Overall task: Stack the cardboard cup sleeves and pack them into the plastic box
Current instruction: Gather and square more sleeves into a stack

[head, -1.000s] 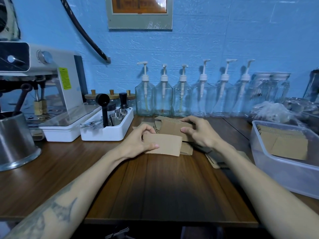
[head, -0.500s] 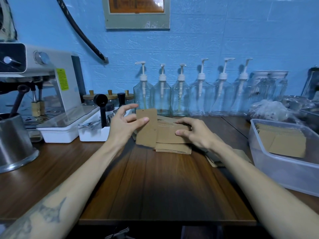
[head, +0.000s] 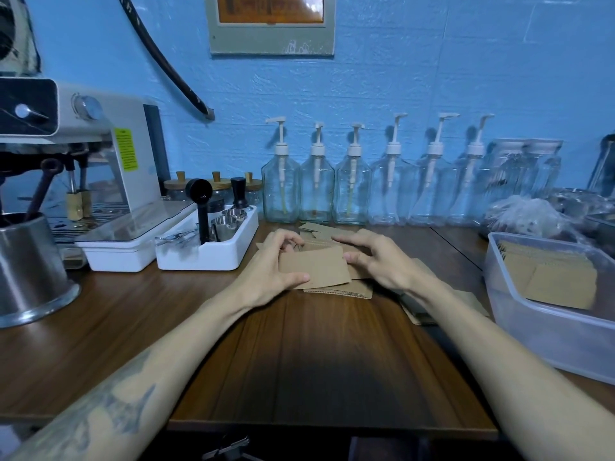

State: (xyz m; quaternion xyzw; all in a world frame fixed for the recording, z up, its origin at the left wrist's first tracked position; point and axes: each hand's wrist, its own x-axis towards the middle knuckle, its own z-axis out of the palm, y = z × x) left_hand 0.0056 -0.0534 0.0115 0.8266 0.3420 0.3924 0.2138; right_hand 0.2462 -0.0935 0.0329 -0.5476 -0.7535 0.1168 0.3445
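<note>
A small pile of brown cardboard cup sleeves [head: 319, 269] lies flat on the wooden table, in the middle near the back. My left hand [head: 271, 266] grips the left end of the top sleeve, thumb on its near edge and fingers over its far edge. My right hand [head: 376, 259] rests on the pile's right side with spread fingers, thumb touching the top sleeve's right edge. More loose sleeves [head: 316, 227] lie behind the pile. At the right stands the clear plastic box [head: 532, 331] with a stack of sleeves [head: 559, 281] inside.
A white tray of metal cups [head: 206, 252] and an espresso machine [head: 100, 181] stand left of the pile. A steel jug [head: 30, 271] sits far left. Glass pump bottles [head: 352, 191] line the blue wall. Flat brown pieces [head: 466, 301] lie under my right forearm.
My left hand, which held one sleeve upright above the table, has laid it flat on top of the pile. My right hand stays on the pile's right side.
</note>
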